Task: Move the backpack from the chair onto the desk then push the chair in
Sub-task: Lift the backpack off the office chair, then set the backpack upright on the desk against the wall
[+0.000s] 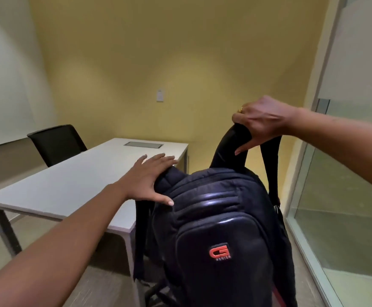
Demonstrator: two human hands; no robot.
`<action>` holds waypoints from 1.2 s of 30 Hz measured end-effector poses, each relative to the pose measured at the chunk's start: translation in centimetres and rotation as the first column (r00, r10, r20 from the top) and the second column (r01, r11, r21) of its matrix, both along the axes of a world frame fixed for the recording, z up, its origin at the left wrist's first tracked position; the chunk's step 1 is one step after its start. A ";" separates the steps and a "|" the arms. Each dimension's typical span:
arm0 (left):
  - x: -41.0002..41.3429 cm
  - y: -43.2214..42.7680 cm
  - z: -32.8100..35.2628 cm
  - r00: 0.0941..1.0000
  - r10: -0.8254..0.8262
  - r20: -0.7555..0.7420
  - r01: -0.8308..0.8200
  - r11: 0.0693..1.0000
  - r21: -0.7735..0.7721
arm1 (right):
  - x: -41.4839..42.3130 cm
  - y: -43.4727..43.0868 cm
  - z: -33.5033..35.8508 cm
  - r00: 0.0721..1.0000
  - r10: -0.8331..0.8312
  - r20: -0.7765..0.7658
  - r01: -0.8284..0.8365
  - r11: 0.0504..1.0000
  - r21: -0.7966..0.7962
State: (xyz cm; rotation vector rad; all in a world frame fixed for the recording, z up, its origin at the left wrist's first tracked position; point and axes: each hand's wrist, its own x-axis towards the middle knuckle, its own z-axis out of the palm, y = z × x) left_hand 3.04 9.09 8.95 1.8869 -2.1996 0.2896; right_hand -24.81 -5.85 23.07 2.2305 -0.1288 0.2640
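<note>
A black backpack (222, 229) with a red logo fills the lower middle of the head view, just right of the white desk (74, 185). My right hand (262, 122) is closed around its shoulder strap, holding the strap up above the bag. My left hand (147, 180) lies flat with fingers spread on the backpack's top left edge. The chair under the backpack is almost fully hidden; only dark parts of its base (154, 291) show below the bag.
A second black chair (56, 144) stands at the desk's far left side. A cable hatch (144, 144) is set into the desk's far end. Yellow wall behind, glass partition (339, 196) close on the right.
</note>
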 end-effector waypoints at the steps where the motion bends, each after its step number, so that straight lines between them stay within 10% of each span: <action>1: -1.5 -0.2 -0.4 1.000 -0.006 0.019 0.007 0.998 -0.068 | -0.7 0.1 0.9 1.000 -0.011 0.002 0.011 1.000 -0.023; 11: -14.3 -4.8 -0.5 0.993 -0.115 0.000 0.104 0.896 -0.431 | -9.3 -0.2 4.9 0.957 -0.241 0.161 0.251 0.967 -0.044; 31: -29.8 -16.5 6.4 0.961 -0.136 -0.241 0.019 0.901 -0.433 | -24.5 -7.1 0.2 0.705 -0.616 0.352 0.637 0.768 0.067; 36: -35.1 -19.5 7.4 0.964 -0.153 -0.220 0.051 0.910 -0.411 | -26.6 -7.1 -4.5 0.598 -0.501 0.626 0.294 0.863 0.410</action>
